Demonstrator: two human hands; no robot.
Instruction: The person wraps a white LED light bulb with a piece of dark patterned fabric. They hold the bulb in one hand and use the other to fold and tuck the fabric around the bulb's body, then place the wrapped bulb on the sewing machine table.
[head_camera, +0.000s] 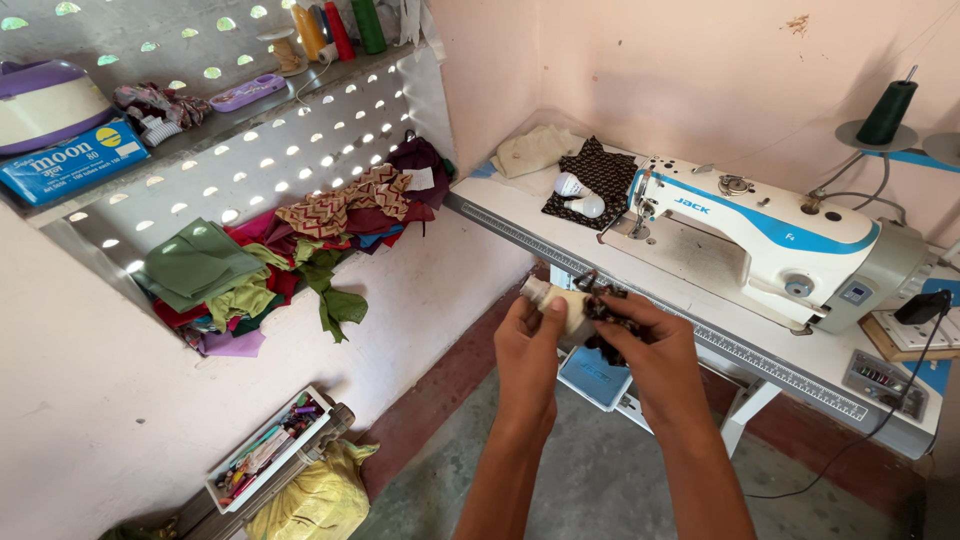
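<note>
Before the sewing machine (760, 235), my left hand (528, 350) and right hand (650, 350) both clench a small cream-and-dark-print fabric piece (585, 308). It looks partly stitched; nothing lies under the needle yet.

A sewing machine (760, 235) stands on the table (520, 215), fabric (590, 175) behind it; left, cloth (290, 250) piled on a ledge below a shelf (200, 130).

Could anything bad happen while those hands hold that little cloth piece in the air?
Maybe. The left hand and right hand hold the small cloth piece over the floor, so it could drop onto it. The light bulb lies loose on the sewing table; a nudge might roll it off and break it.
</note>
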